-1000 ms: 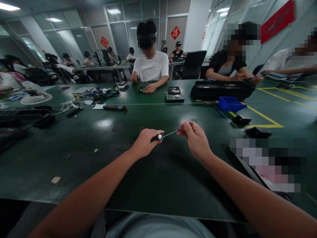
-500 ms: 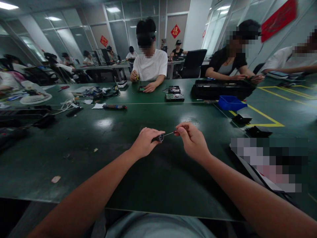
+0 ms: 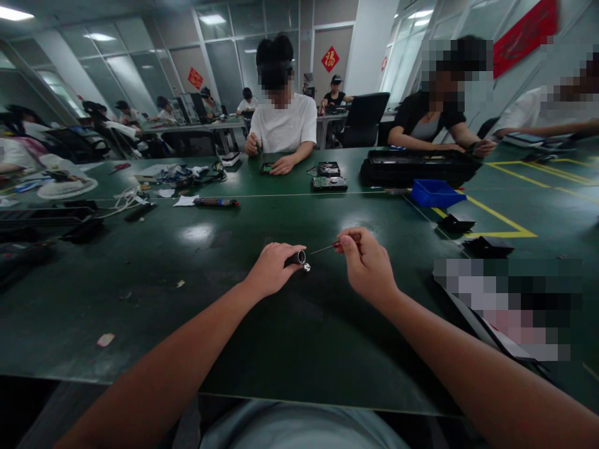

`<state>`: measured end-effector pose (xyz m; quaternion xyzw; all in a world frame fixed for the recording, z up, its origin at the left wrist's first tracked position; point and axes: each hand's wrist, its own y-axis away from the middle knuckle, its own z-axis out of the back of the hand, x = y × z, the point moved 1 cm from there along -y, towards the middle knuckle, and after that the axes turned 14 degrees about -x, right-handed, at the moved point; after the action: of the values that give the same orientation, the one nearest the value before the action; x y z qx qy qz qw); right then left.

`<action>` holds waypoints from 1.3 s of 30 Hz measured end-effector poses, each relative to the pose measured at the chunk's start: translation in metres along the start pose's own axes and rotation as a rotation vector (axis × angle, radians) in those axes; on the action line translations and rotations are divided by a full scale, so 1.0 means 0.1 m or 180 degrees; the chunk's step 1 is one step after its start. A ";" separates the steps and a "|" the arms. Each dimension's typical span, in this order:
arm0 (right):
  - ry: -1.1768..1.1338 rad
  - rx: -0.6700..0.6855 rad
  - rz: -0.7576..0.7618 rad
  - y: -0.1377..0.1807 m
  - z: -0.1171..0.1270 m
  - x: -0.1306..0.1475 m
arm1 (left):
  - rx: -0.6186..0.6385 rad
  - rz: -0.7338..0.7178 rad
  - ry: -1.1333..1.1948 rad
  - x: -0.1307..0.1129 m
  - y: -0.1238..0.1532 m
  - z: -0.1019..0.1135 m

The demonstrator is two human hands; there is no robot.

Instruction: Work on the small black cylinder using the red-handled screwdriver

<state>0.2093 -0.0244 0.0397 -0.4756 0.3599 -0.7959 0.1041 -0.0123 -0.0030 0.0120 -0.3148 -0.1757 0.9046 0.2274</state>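
Note:
My left hand (image 3: 271, 268) is closed around a black tube (image 3: 296, 256), perhaps a flashlight body, whose round, silver-rimmed end faces right. Just under that rim, by my left thumb tip, is a small silver-and-white piece (image 3: 307, 267); whether it touches the tube or the table I cannot tell. My right hand (image 3: 367, 262) grips a screwdriver (image 3: 337, 244) by its reddish handle. Its thin shaft points left at the tube's open end, with a small gap between tip and rim. Both hands are over the green table (image 3: 299, 349).
A dark cylindrical tool (image 3: 216, 202) lies ahead on the left. Opened drives (image 3: 330, 183) lie farther off, near a co-worker (image 3: 283, 121). To the right are a blue tray (image 3: 437, 194), black pieces (image 3: 489, 247) and a long black case (image 3: 421, 167). Cables (image 3: 180, 173) are heaped at back left.
My right hand has drawn the screwdriver tip a little right, away from the tube. The tube's end has tilted up slightly, and the small silver-and-white piece now shows below it.

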 end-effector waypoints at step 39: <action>-0.0112 0.0123 -0.0166 0.02 -0.01 0.00 | 0.0474 -0.0088 -0.0790 -0.09 -0.03 -0.10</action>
<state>0.2078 -0.0254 0.0380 -0.4967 0.3301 -0.7966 0.0988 0.0015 -0.0035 0.0103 -0.1803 -0.1392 0.9439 0.2391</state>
